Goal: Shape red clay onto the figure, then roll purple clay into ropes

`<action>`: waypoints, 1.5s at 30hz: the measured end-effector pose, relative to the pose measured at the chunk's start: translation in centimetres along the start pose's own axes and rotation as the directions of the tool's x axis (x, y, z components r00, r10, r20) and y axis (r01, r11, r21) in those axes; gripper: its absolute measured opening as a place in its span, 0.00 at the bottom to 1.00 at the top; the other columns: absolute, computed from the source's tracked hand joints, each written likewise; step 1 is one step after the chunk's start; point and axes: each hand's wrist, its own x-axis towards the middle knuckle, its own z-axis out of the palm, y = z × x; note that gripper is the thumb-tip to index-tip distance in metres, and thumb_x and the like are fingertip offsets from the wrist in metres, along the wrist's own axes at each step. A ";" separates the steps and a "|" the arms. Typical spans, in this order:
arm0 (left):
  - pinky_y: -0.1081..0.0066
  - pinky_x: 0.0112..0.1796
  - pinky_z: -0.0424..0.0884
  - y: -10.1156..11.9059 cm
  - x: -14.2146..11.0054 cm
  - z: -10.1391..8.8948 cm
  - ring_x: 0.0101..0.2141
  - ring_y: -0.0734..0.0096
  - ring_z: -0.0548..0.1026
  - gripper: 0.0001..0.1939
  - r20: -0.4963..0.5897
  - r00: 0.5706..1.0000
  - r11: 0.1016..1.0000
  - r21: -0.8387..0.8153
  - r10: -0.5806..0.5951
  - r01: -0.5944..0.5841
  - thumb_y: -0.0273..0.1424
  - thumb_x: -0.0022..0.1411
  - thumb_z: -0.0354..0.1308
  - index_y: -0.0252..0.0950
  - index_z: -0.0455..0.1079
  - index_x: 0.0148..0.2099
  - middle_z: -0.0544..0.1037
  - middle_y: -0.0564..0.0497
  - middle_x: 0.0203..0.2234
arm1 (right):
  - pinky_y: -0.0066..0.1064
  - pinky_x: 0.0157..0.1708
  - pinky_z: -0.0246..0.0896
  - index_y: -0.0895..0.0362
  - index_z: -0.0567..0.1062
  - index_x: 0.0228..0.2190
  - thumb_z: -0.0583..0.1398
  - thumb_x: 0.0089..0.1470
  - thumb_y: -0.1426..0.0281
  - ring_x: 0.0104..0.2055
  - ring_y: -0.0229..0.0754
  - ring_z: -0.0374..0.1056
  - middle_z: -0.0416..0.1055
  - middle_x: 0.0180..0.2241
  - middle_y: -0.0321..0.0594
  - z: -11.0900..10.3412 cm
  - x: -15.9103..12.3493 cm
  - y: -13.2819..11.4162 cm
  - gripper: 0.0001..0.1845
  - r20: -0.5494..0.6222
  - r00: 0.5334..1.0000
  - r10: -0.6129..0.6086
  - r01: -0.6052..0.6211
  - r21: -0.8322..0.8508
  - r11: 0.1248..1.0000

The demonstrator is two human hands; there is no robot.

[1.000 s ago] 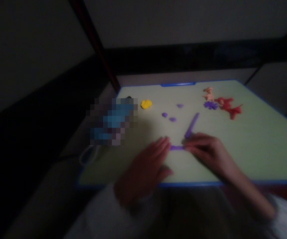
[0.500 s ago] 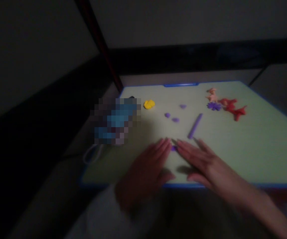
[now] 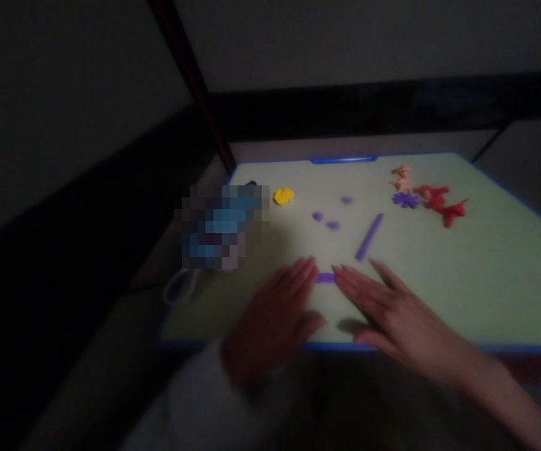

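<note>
A short strip of purple modelling clay point(image 3: 327, 277) lies on the pale board point(image 3: 477, 282) near its front edge. My left hand point(image 3: 280, 313) is flat over the strip's left end, fingers stretched out, thumb apart. On the right end rest the fingertips of my right hand point(image 3: 387, 307), also flat with the thumb spread. What lies under the fingers is hidden. Just beyond my right hand is a longer purple clay roll point(image 3: 370, 237), slanting away. Farther back sit small purple clay pieces: a lump point(image 3: 318, 216), a pointed bit point(image 3: 333, 225) and another point(image 3: 347, 200).
Yellow clay point(image 3: 284, 196) sits at the back left. At the back right are a purple flower-like shape point(image 3: 406, 200), peach clay point(image 3: 402, 181) and red clay shapes point(image 3: 449, 210). A blurred-out blue item point(image 3: 226, 219) with a white loop point(image 3: 180, 287) occupies the left edge.
My left hand has shifted slightly left, away from my right hand. More of the purple strip shows between the fingertips. The view has moved slightly.
</note>
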 end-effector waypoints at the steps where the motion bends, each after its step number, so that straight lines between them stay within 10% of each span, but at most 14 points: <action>1: 0.59 0.61 0.50 -0.1 0.0 0.0 0.64 0.64 0.44 0.35 -0.012 1.000 1.000 -0.001 0.003 -0.003 0.45 0.65 0.42 0.27 0.43 0.65 0.48 0.38 0.64 | 0.56 0.62 0.35 0.59 0.41 0.63 0.50 0.59 0.53 0.65 0.48 0.47 0.46 0.63 0.48 -0.1 0.1 0.0 0.40 -0.011 1.000 0.000 0.000 0.006 1.000; 45: 0.51 0.59 0.56 0.4 -0.6 -0.1 0.63 0.53 0.47 0.26 -0.156 0.983 0.995 0.020 0.100 -0.098 0.40 0.64 0.48 0.26 0.60 0.57 0.53 0.32 0.62 | 0.62 0.58 0.39 0.55 0.57 0.59 0.53 0.56 0.52 0.66 0.55 0.42 0.44 0.65 0.45 0.3 1.8 -0.6 0.34 -0.146 0.989 0.004 -0.013 -0.060 0.998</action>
